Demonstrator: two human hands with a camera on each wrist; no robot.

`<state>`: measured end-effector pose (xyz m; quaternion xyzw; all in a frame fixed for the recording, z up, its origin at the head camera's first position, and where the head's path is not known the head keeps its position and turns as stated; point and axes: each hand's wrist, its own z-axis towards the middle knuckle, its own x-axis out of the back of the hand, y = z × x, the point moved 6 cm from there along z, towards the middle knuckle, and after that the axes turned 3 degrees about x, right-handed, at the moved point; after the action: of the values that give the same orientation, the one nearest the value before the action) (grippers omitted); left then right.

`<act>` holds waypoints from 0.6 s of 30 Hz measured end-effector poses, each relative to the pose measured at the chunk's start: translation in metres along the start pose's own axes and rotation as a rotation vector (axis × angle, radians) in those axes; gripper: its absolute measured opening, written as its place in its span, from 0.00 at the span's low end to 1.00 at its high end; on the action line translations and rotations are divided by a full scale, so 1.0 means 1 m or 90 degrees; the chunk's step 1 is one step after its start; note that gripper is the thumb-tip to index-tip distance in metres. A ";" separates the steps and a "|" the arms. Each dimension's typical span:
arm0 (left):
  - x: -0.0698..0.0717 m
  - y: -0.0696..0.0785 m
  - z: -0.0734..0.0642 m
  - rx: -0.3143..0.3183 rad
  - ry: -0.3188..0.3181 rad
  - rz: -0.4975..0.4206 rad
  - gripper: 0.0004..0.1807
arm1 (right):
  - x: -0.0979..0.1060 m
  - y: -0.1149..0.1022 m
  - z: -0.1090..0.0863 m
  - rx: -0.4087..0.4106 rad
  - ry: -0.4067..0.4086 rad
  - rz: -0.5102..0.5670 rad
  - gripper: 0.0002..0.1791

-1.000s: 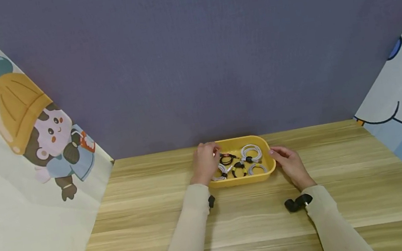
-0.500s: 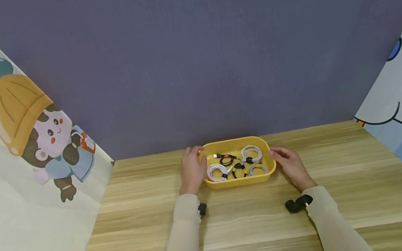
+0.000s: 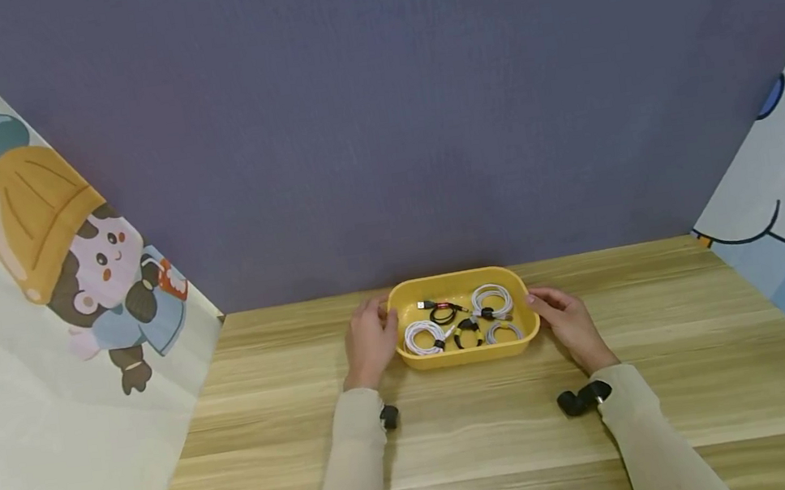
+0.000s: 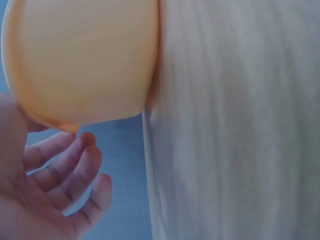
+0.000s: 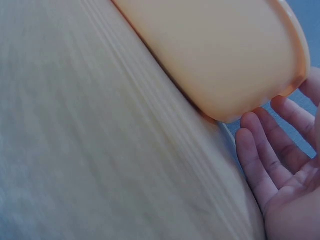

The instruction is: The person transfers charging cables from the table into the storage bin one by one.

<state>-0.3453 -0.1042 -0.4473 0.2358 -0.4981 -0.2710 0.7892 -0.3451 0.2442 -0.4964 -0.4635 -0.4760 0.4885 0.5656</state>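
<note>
A yellow plastic tray (image 3: pixel 467 357) stands on the table against the back wall. Inside lie several coiled cables: a white cable (image 3: pixel 408 339) at left, a black USB cable (image 3: pixel 443 318), a black-and-yellow cable (image 3: pixel 469 324), a white cable (image 3: pixel 491 287) at the far right and a light grey cable (image 3: pixel 501 324) at the near right. My left hand (image 3: pixel 371 341) holds the tray's left end, thumb at the rim, fingers bent below it in the left wrist view. At the other end my right hand (image 3: pixel 570 325) holds the rim, fingertips against the outer side.
The wood-grain table (image 3: pixel 491 445) runs toward me in front of the tray. A dark blue-grey wall (image 3: pixel 420 111) rises right behind it. Printed panels, a cartoon child (image 3: pixel 100 256) at left among them, flank both sides.
My left hand has drawn back from over the cables to the tray's left end, uncovering the white coil and the USB plug. My right hand has stayed at the right end.
</note>
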 end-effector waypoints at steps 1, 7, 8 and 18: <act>0.000 -0.001 0.000 0.001 -0.003 0.003 0.17 | 0.000 0.000 0.000 -0.002 0.001 0.000 0.30; -0.001 -0.005 -0.002 0.009 -0.026 0.026 0.17 | -0.001 -0.002 -0.001 -0.009 0.003 -0.001 0.29; -0.001 -0.005 -0.003 0.011 -0.031 0.028 0.16 | -0.001 -0.002 -0.001 -0.009 0.002 -0.003 0.29; -0.005 -0.007 -0.006 0.022 -0.099 0.069 0.15 | -0.001 -0.002 -0.002 0.002 -0.007 -0.024 0.31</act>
<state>-0.3429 -0.1060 -0.4577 0.2000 -0.5747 -0.2370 0.7574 -0.3427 0.2428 -0.4950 -0.4510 -0.4872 0.4811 0.5725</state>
